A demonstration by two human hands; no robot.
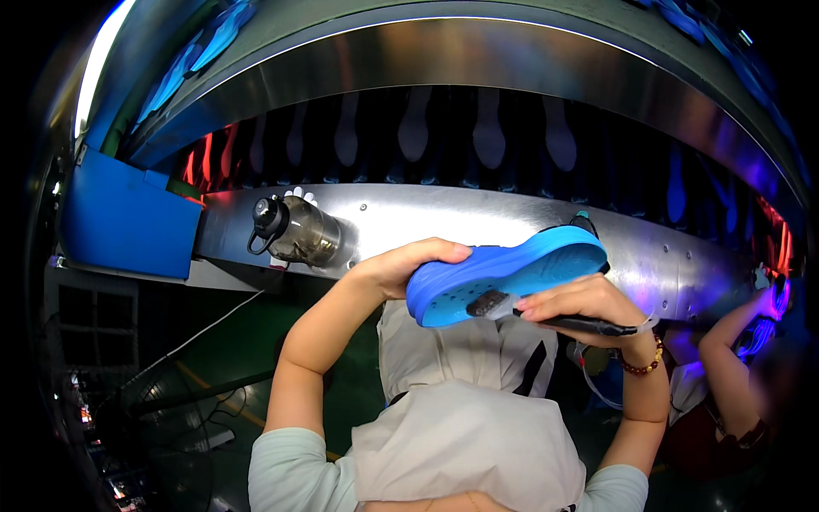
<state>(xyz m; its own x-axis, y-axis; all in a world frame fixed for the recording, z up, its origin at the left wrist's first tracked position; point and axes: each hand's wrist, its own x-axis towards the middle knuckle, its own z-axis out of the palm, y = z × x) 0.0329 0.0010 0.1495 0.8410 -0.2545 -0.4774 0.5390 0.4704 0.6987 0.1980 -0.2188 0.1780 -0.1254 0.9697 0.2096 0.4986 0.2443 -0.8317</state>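
A blue shoe sole (478,269) is tilted up in front of me, its hollow inner face turned toward me. My left hand (414,264) grips its left end, thumb along the upper edge. In my right hand (584,303) is a brush with a black handle (593,325). Its dark bristles (488,303) touch the inside of the sole near the small holes at the left end. The fingers of my left hand behind the sole are hidden.
A metal ledge (426,213) runs across ahead, with a dark drink bottle (299,230) on its left part. Behind it, several soles (488,136) stand in a dark opening. A blue box (128,218) is at left. Another person's arm (729,358) reaches in at right.
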